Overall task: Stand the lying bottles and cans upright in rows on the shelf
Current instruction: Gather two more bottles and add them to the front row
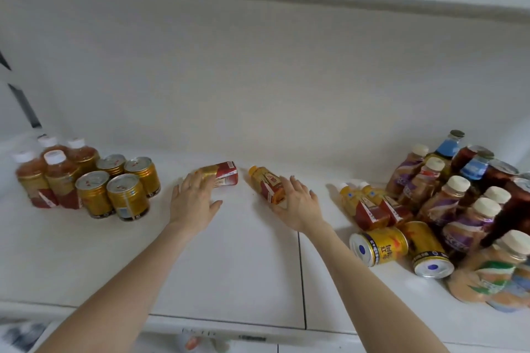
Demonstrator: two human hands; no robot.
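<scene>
White shelf [243, 261] carries upright tea bottles and gold cans [114, 195] at left, a mixed pile of lying bottles and cans [430, 209] at right, left hand [192, 200] spread flat on a lying red-gold bottle [222, 174], right hand [298, 203] open, cupping a lying yellow-capped bottle [268, 185].

Soft, even light, bright on the white shelf [243, 252], with faint shadows. Edges bow (wide-angle lens). Slight overall blur, worst at the corners.
</scene>
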